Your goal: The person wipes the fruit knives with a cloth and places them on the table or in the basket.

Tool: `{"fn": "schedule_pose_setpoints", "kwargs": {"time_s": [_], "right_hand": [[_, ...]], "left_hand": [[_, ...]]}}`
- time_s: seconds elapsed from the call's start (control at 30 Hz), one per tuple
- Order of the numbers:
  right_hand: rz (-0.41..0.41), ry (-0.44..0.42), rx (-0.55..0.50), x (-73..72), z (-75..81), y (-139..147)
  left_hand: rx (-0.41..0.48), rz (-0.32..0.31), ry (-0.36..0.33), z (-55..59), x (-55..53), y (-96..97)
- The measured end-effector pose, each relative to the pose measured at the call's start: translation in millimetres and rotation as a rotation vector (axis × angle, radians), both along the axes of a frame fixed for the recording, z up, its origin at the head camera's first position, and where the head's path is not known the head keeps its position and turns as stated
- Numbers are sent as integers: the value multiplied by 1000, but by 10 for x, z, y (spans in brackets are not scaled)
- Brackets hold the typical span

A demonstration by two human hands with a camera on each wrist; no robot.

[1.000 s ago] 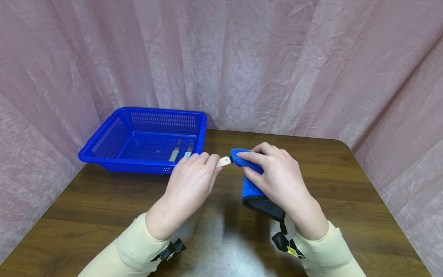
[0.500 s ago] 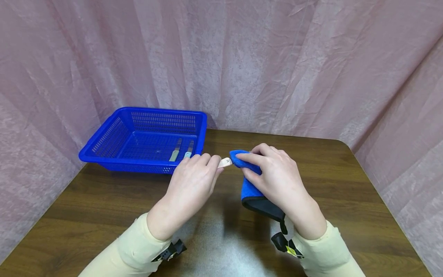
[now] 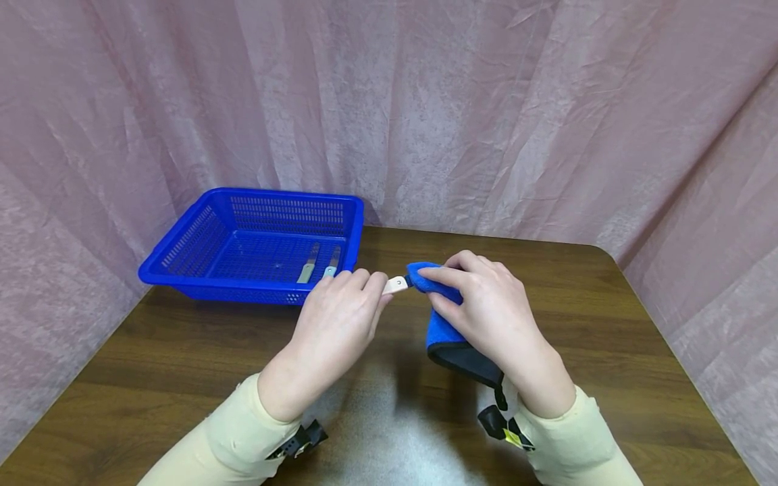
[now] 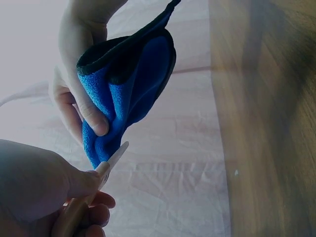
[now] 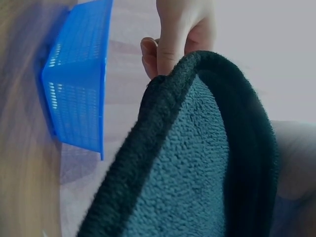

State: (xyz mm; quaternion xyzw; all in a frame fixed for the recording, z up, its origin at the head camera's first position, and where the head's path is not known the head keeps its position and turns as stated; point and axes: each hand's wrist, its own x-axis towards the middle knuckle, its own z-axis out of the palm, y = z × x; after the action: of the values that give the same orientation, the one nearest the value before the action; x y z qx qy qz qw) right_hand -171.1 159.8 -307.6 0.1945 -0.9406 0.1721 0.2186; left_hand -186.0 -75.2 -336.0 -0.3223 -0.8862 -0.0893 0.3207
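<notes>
My left hand (image 3: 340, 314) grips the cream handle of a small knife (image 3: 396, 285), its blade end pointing right. In the left wrist view the short blade (image 4: 118, 154) shows beside the cloth. My right hand (image 3: 486, 307) pinches a blue cloth (image 3: 440, 331) with a black border, folded around the blade in the head view. The rest of the cloth hangs below my right fingers, with a small black loop at its corner. Both hands are above the table, close together.
A blue plastic basket (image 3: 252, 283) stands at the back left of the wooden table (image 3: 577, 324). Inside it lie a knife with a pale green handle (image 3: 306, 273) and one with a light blue handle (image 3: 330, 271). Pink curtain (image 3: 425, 121) hangs behind the table.
The cloth and my right hand slid slightly left up to the knife handle, then back a little to the right. My left hand and the knife have barely moved.
</notes>
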Motion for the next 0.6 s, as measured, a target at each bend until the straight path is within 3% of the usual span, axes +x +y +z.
{"fn": "schedule_pose_setpoints", "kwargs": {"time_s": [0.6], "right_hand": [[-23,-9,-8,-38,4,77]], "left_hand": [[-1,10,16,14,-23,-25]]}}
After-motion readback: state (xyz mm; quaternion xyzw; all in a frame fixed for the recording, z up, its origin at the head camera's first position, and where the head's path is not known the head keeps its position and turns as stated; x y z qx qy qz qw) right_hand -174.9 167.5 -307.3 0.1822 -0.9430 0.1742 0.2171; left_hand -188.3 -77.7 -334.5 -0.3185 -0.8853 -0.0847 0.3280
